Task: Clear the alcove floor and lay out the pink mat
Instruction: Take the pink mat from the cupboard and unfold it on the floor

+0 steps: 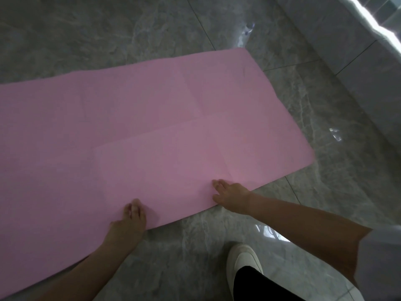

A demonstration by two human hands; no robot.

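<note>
With the pink mat (141, 118) spread on the grey tiled floor (325, 170), both hands work its near edge.
Left hand (130, 218) and right hand (230, 196) press flat, fingers fairly straight, holding nothing; likely smoothing creases, lower centre of frame.

1. The pink mat (138, 118) lies spread flat on the grey marbled floor (325, 192).
2. The left hand (128, 220) presses the mat's near edge.
3. The right hand (230, 195) rests on that same edge, nearer the mat's right end.
4. A white shoe (243, 260) stands on the floor just off that edge.
</note>
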